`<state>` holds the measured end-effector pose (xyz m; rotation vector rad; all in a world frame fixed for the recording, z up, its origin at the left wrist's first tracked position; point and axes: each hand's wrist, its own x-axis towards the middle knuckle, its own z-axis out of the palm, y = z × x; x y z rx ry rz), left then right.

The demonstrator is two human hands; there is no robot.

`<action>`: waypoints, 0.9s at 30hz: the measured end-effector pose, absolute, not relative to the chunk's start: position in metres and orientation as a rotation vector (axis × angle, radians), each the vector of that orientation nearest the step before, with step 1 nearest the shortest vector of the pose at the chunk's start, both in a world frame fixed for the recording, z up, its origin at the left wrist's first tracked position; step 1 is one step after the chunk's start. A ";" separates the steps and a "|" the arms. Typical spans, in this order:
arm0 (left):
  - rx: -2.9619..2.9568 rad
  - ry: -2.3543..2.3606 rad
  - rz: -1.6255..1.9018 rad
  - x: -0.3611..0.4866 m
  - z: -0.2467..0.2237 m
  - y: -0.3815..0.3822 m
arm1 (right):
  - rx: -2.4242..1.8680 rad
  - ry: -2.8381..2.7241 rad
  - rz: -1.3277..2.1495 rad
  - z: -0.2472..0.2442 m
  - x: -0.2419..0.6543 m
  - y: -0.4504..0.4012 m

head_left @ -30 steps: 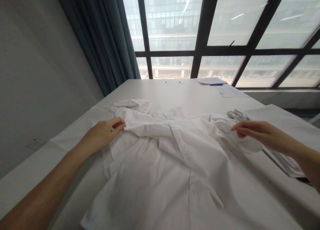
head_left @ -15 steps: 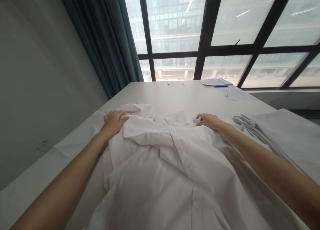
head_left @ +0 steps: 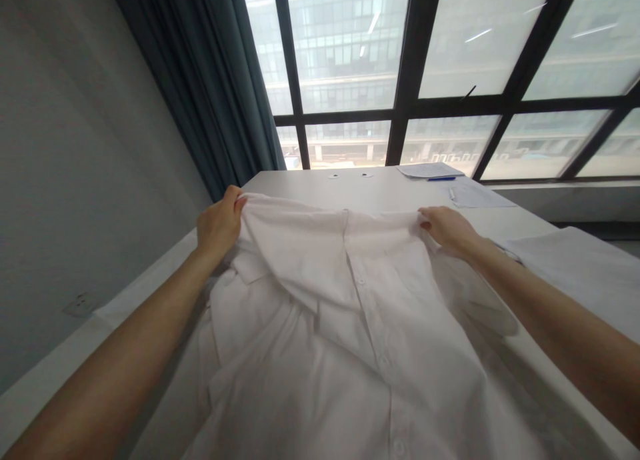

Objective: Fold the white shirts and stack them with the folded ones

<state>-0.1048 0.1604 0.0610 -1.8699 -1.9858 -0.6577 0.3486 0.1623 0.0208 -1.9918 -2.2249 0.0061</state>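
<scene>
A white button-up shirt (head_left: 320, 280) fills the near part of the table, its button placket running down the middle. My left hand (head_left: 220, 223) pinches the shirt's far edge at its left corner. At the right corner of that same edge, my right hand (head_left: 447, 228) is closed on the fabric. Between the two hands the edge is stretched nearly straight and raised a little off the table. Folds slant across the shirt's left half, and part of it lies bunched under my left forearm.
The white table (head_left: 300, 183) reaches to the window. Papers (head_left: 430, 171) and a blue pen (head_left: 442, 179) lie at its far right. Folded white cloth (head_left: 575, 267) rests on the right. A dark blue curtain (head_left: 210, 80) hangs at left, beside a wall socket (head_left: 80, 305).
Both hands have gripped the shirt's far edge and lifted it. The fabric between them went from crumpled to taut. My right hand moved slightly right; the left rose.
</scene>
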 end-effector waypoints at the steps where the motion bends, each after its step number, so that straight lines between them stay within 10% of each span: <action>1: -1.874 -1.975 -0.705 -0.097 0.062 0.172 | -2.002 -2.145 -0.114 0.018 0.345 0.164; 13: -2.100 -1.615 -0.757 -0.062 -0.017 0.163 | -1.394 -2.475 0.024 -0.042 0.310 0.142; 27: -2.012 -1.656 -0.292 -0.105 -0.060 0.085 | -1.693 -2.465 0.000 -0.081 0.338 0.149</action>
